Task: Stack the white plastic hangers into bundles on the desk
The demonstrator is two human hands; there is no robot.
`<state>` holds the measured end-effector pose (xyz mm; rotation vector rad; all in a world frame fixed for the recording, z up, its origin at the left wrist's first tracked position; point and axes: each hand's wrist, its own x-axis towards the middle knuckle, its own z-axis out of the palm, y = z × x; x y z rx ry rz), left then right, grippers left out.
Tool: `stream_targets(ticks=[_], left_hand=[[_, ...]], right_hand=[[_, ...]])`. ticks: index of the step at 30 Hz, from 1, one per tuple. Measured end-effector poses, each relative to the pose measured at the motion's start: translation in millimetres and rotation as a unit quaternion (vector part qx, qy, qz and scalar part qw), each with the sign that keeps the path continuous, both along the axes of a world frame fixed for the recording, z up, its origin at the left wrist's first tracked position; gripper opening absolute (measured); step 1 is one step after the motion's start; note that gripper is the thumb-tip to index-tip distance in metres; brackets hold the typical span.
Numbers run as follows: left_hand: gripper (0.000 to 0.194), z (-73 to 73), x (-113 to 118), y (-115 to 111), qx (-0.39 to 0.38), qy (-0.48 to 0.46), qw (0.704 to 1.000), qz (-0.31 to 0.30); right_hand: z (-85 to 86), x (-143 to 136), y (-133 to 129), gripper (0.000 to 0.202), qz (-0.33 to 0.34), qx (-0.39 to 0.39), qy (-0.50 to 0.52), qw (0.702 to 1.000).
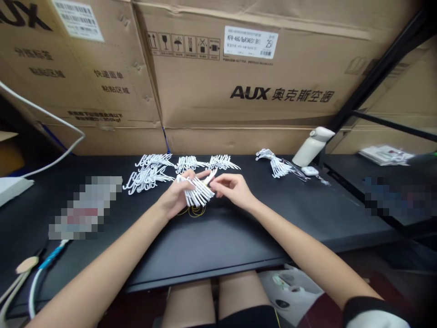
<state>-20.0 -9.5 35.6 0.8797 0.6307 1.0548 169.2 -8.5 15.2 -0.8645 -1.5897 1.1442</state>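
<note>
My left hand is closed around a bundle of thin white hooks, whose straight ends fan out toward the table's front. At the bundle's right side, my right hand has thumb and fingers pinched together; what they hold, if anything, is too small to make out. Thin yellow rubber bands lie on the black table just below the bundle. Behind my hands rest several piles of the same hooks, among them a left pile, a middle pile and a right pile.
Another hook bunch lies at the back right, near a white bottle and a small white device. Large cardboard boxes wall off the back. A blurred-out flat object with a cable lies left; a black metal frame stands right.
</note>
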Motion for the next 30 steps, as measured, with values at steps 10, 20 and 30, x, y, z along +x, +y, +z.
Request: stream_targets(ticks=[10,20,30], left_hand=[[0.065,-6.6,7.2,-1.5,-0.002,0.035,0.998,0.047],[0.053,-13.2,16.3,-0.2,-0.074,0.088,0.984,0.14],[0.044,-12.7,14.2,3.5,-0.007,0.124,0.978,0.167]], right_hand=[[-8.7,-6.0,-3.6,0.02,0.007,0.046,-0.021,0.999],[-12.8,-7.9,-9.3,0.01,-0.061,0.261,-0.153,0.951],[-9.3,5.6,5.5,0.009,-0.217,0.291,-0.17,0.916]])
